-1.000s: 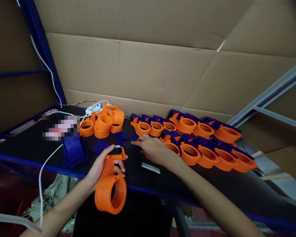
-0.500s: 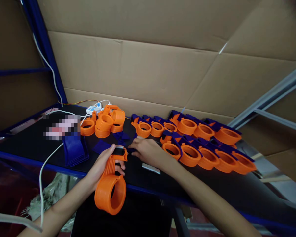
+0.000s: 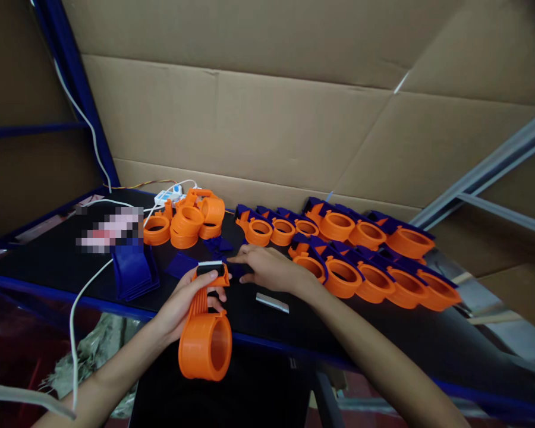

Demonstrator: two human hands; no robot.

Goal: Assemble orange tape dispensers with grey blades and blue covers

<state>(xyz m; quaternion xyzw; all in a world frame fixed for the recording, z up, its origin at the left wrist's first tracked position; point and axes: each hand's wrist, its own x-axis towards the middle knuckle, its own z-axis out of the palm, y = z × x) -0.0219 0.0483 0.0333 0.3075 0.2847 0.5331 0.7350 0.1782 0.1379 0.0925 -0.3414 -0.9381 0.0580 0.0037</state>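
- In the head view, gripping an orange dispenser in the left hand, left of the silver strip, fingers wrapping round its ribbed handle.
- Pointing its ring toward the body, pressing the thumb on a black pad below a white toothed edge.
- Holding the right hand just behind the strip, extending the index finger leftward; being unable to tell whether pinching anything between the fingertips.
- Seeing loose dark-blue pieces lying on the dark surface, left of and behind the strip, near both hands.
- Seeing nested blue parts standing farther left of the strip.
- Seeing piled orange dispensers resting behind the strip, to its left.
- Seeing orange-and-blue dispensers standing in rows behind the strip, mostly to its right.
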